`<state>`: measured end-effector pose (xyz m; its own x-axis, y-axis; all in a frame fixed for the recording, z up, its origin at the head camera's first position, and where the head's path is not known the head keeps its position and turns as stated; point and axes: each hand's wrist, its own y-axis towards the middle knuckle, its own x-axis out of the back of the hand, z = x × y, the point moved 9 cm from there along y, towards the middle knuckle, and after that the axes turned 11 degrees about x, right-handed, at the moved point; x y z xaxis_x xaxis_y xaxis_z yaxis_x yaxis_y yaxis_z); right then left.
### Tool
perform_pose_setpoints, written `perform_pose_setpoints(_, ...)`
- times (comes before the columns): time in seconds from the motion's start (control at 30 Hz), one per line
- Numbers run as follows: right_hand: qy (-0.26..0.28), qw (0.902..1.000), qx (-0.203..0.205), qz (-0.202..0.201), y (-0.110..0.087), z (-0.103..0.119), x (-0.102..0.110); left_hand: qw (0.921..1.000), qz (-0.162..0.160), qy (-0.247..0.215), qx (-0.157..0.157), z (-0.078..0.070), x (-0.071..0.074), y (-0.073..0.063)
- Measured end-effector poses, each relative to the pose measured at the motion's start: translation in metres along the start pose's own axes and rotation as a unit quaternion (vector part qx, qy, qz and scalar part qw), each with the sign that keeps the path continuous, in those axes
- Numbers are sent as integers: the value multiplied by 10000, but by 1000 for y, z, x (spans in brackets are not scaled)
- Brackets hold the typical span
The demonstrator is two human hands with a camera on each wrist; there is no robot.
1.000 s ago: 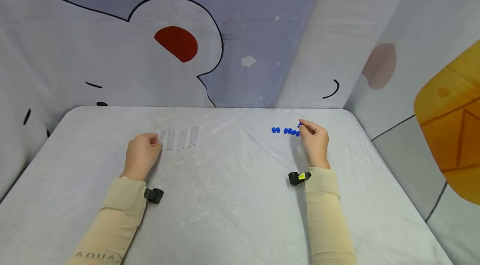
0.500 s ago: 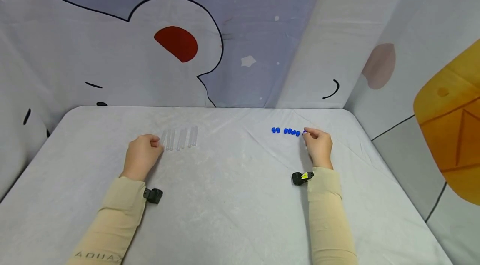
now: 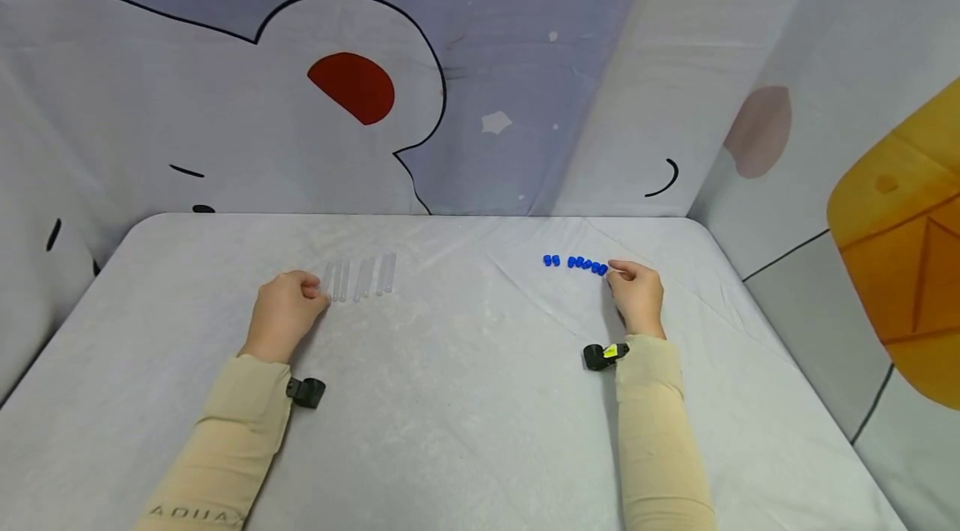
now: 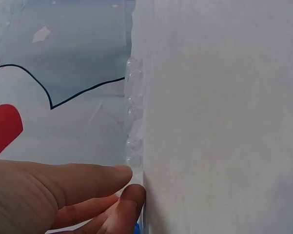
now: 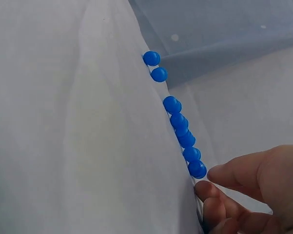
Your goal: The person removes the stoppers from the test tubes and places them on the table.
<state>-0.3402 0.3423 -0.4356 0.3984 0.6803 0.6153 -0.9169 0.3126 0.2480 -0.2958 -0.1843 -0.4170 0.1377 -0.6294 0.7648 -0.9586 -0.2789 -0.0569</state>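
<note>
My left hand (image 3: 287, 310) is at the left end of a row of clear tubes (image 3: 365, 278) lying side by side. Its thumb and finger pinch the near end of the leftmost tube (image 3: 327, 271), whose tip they hide. In the left wrist view, rounded tube ends (image 4: 134, 112) line up above the thumb, and a bit of blue (image 4: 136, 227) peeks out below the fingers, too small to identify. At the right, several blue caps (image 3: 580, 262) form a row. The thumb and finger of my right hand (image 5: 248, 190) are slightly parted beside the nearest cap (image 5: 197, 169), holding nothing.
A white cloth covers the table (image 3: 450, 398). Behind it hangs a printed backdrop (image 3: 510, 56), with another side panel at the right. Between the tubes and the caps lies a wide stretch of bare cloth.
My right hand has moved right and toward me, set a blue cap down at the right end of the row and let go. My left hand has shifted slightly right with the leftmost tube.
</note>
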Motion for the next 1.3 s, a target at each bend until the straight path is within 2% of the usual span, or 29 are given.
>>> perform_pose_setpoints(0.27, -37, 9996, -200, 175, 0, -2, -3, 10000, 75, 63, -7, -1, -1, -1)
perform_pose_setpoints(0.53, 69, 9990, -358, 260, 2, 3, -6, 9986, -334, 298, -292, -5, 18, -3)
perform_pose_setpoints(0.67, 234, 9982, -452, 313, 2, 5, -8, 9987, -233, 391, -241, -3, 27, -3)
perform_pose_setpoints(0.8, 657, 9960, -475, 384, 2, 12, -11, 9985, -38, 518, -166, 4, 29, 0)
perform_pose_setpoints(0.9, 807, 9950, -339, 478, 3, 21, -13, 9980, 148, 616, -84, 10, 28, 2)
perform_pose_setpoints(1.1, 578, 9958, 40, 710, -1, 41, -18, 9960, 520, 720, 116, 20, 21, 8)
perform_pose_setpoints(1.3, 544, 9913, 567, 1055, -8, 67, -32, 9954, 525, 777, 166, 24, 17, 10)
